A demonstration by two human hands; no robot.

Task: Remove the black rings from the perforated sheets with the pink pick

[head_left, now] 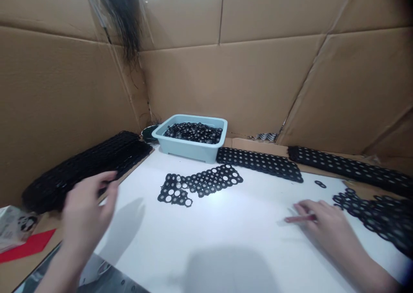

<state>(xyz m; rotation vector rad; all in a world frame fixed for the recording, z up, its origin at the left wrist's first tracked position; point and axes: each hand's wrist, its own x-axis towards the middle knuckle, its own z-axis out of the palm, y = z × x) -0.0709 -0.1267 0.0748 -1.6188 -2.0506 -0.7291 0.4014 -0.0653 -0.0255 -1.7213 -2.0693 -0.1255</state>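
Observation:
My right hand point(327, 224) grips a slim reddish stick, perhaps a pen point(298, 218), low over the white tabletop at the right. My left hand point(88, 205) is raised at the left, slightly blurred, its thumb apart from the curled fingers and nothing visible between them. In the middle of the table lie pieces of black perforated sheet with round holes: a small piece point(174, 194) and a longer strip point(213, 180), touching or nearly so. Close to my right hand rests a bigger black perforated sheet point(377, 215). A tiny piece of two joined black rings point(320, 184) lies beyond that hand.
A light blue basin point(189, 149) at the back holds many black ring pieces. Stacked black sheets point(258, 161) and another stack point(348, 166) line the back edge; a dark pile point(87, 164) lies left. Cardboard walls point(251, 82) enclose the table. Black strands point(124, 22) hang upper left.

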